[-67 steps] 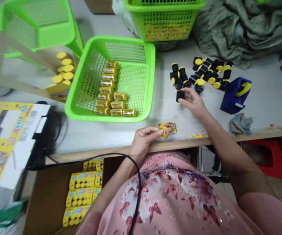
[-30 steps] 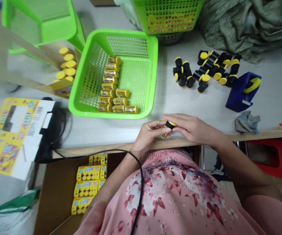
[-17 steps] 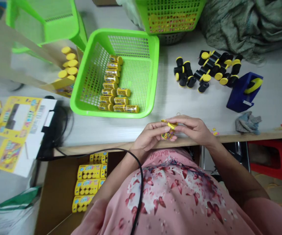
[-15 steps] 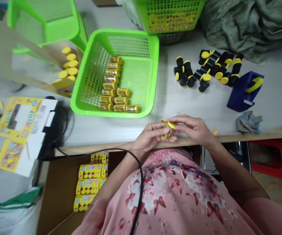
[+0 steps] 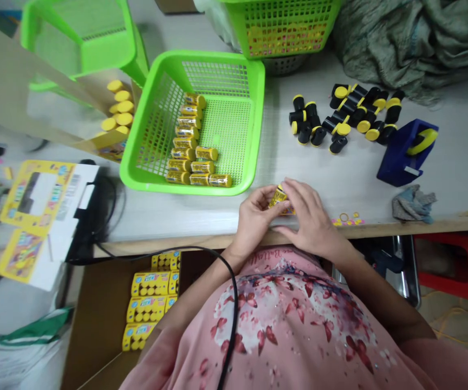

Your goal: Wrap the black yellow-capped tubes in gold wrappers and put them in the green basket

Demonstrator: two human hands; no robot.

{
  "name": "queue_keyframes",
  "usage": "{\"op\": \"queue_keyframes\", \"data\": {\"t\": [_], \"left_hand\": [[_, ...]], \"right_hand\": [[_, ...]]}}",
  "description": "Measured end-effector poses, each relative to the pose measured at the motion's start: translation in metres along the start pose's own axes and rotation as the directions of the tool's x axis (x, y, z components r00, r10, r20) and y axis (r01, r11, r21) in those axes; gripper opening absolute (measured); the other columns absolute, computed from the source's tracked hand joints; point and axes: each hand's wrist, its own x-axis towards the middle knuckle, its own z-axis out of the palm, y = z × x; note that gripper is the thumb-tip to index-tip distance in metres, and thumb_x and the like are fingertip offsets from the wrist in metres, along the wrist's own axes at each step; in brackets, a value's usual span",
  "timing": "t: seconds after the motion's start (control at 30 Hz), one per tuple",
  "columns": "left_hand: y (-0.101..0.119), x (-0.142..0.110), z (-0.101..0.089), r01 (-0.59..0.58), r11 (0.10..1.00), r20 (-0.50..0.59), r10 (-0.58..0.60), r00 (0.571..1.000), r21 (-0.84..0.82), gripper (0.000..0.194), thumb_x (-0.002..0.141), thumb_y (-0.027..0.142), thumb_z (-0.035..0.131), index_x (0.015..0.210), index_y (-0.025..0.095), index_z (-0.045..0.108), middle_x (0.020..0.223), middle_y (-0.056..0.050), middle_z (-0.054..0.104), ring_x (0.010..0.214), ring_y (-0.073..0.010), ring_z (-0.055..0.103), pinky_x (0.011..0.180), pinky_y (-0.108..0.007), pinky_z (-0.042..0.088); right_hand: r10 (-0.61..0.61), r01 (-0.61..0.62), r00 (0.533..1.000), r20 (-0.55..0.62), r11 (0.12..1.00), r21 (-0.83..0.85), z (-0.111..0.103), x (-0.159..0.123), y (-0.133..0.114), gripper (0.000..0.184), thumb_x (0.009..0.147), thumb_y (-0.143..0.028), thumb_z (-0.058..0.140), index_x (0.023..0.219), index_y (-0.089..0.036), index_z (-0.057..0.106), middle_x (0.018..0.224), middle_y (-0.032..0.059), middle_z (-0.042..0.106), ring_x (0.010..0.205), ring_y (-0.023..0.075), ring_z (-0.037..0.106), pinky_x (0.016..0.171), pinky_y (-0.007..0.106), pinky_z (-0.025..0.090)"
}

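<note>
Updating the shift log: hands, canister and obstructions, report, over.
Left hand gripping yellow-wrapped canister. Right hand over it. Pink and yellow bits beyond right hand.

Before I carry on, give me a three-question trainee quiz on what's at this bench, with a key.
1. Multiple choice: what does the left hand hold?
A) a crumpled cloth
B) a yellow-labelled container
C) a flattened carton

2. True or false: the black containers lie on the table, outside the green basket.

3. Fill in the blank: the ring on the blue tape dispenser is ____ in colour.

Key: 1 B; 2 true; 3 yellow.
</note>
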Motion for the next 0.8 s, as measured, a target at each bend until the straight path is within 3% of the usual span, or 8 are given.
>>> {"op": "queue_keyframes", "data": {"t": [0.07, 0.13, 0.23, 0.3, 0.53, 0.7, 0.8], "left_hand": [[0.004, -0.001, 0.000, 0.074, 0.994, 0.056, -0.069, 0.996, -0.081, 0.043, 0.062, 0.030, 0.086, 0.100, 0.017, 0.071, 0.095, -0.004, 0.075, 0.089, -0.0176, 0.068, 0.084, -0.030, 0.055], [0.006, -0.003, -0.002, 0.232, 0.957, 0.176, -0.202, 0.964, -0.175, 0.037, 0.070, 0.036, 0.081, 0.099, 0.016, 0.073, 0.092, -0.005, 0.076, 0.085, -0.0182, 0.070, 0.078, -0.030, 0.057], [0.006, -0.005, -0.006, 0.436, 0.864, 0.347, -0.340, 0.874, -0.252, 0.033, 0.078, 0.042, 0.074, 0.090, 0.011, 0.075, 0.081, -0.009, 0.076, 0.077, -0.0202, 0.072, 0.071, -0.030, 0.059], [0.007, -0.006, -0.008, 0.478, 0.834, 0.383, -0.361, 0.850, -0.275, 0.030, 0.076, 0.038, 0.077, 0.087, 0.010, 0.075, 0.077, -0.009, 0.075, 0.074, -0.0206, 0.072, 0.069, -0.030, 0.059], [0.016, -0.009, -0.005, 0.448, 0.849, 0.286, -0.371, 0.883, -0.281, 0.026, 0.061, 0.029, 0.087, 0.079, 0.012, 0.078, 0.073, -0.006, 0.076, 0.057, -0.0128, 0.067, 0.061, -0.023, 0.055], [0.013, -0.009, -0.002, 0.254, 0.949, 0.115, -0.236, 0.965, -0.189, 0.027, 0.057, 0.022, 0.089, 0.081, 0.016, 0.078, 0.079, -0.003, 0.077, 0.069, -0.0132, 0.069, 0.076, -0.026, 0.055], [0.011, -0.007, -0.001, 0.182, 0.977, 0.072, -0.174, 0.982, -0.110, 0.030, 0.057, 0.023, 0.089, 0.084, 0.016, 0.078, 0.080, -0.002, 0.077, 0.072, -0.0137, 0.068, 0.076, -0.027, 0.054]], "right_hand": [[-0.012, 0.014, 0.996, -0.087, 1.000, 0.020, 0.005, -0.003, -0.004, 0.068, 0.087, -0.015, 0.058, 0.148, -0.022, 0.029, 0.136, 0.0159, 0.054, 0.129, 0.0283, 0.050, 0.108, 0.050, 0.046], [0.049, -0.033, 0.986, -0.157, 0.994, 0.102, 0.008, -0.004, -0.006, 0.068, 0.085, -0.010, 0.055, 0.147, -0.022, 0.030, 0.130, 0.0148, 0.057, 0.123, 0.0262, 0.056, 0.103, 0.047, 0.051], [0.102, -0.068, 0.987, -0.125, 0.966, 0.250, 0.006, -0.005, -0.006, 0.070, 0.083, -0.012, 0.057, 0.146, -0.022, 0.029, 0.130, 0.0145, 0.058, 0.120, 0.0257, 0.059, 0.100, 0.045, 0.054], [0.086, -0.050, 0.990, -0.116, 0.958, 0.281, 0.003, -0.005, -0.006, 0.070, 0.083, -0.013, 0.059, 0.146, -0.022, 0.030, 0.127, 0.0138, 0.059, 0.118, 0.0254, 0.061, 0.100, 0.045, 0.055], [0.055, -0.023, 0.990, -0.131, 0.971, 0.237, -0.002, -0.008, -0.008, 0.068, 0.085, -0.015, 0.061, 0.145, -0.024, 0.032, 0.121, 0.0111, 0.064, 0.112, 0.0237, 0.064, 0.098, 0.044, 0.055], [-0.030, 0.049, 0.986, -0.162, 0.992, 0.113, 0.004, -0.010, -0.009, 0.069, 0.086, -0.009, 0.057, 0.149, -0.022, 0.030, 0.124, 0.0132, 0.062, 0.117, 0.0245, 0.060, 0.100, 0.043, 0.053], [-0.038, 0.046, 0.996, -0.076, 0.993, 0.109, -0.003, -0.007, -0.005, 0.070, 0.089, -0.011, 0.056, 0.151, -0.022, 0.026, 0.129, 0.0140, 0.059, 0.122, 0.0248, 0.056, 0.103, 0.044, 0.051]]}}
